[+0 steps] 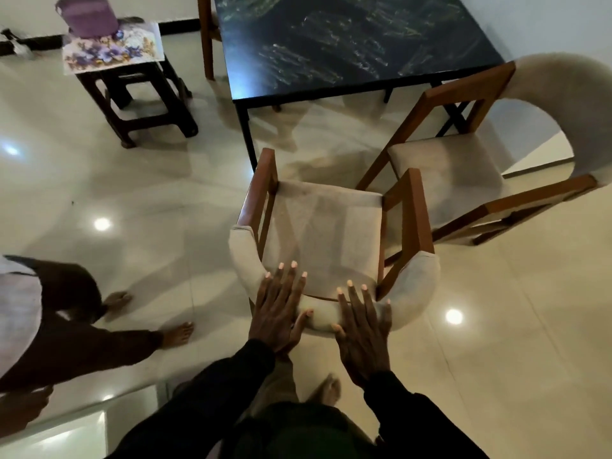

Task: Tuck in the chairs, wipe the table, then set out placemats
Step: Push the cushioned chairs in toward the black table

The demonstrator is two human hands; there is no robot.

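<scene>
Rested the left grip (278, 309) and the right grip (362, 329) side by side on the padded, curved back of the nearest armchair (324, 226), fingers straight and spread, released, grasping nothing, merely pressing flat on the upholstery. Found that armchair well short of the desk (331, 44), out beyond its near left corner, seat fully exposed and facing the desk's near edge. Judged this the opening step: first chair in hand for a push, not yet tucked.

Noted the bare foot of another person (177, 334) on the glossy floor (99, 180), far out to the left of the desk's near corner.

Farther on, found a second armchair (443, 170) at the desk's near right corner, turned at an angle, front posts close by the desk edge but seat out in the open; counted it as untucked too. Beyond, against the desk's far left side, made out part of a wooden chair (207, 28), cropped by the frame; could not tell whether pushed home.

Saw the dark marbled top bare of placemats, with pale streaks across it; could not tell marbling from smears, and reckoned the wiping undone. Picked out no wiping cloth in view.

Well off to the left of the desk, spotted a dark stool (145, 69) carrying what looked like floral placemats (109, 51) under a purple lidded tub (87, 14); by all appearances, setting out not started.
</scene>
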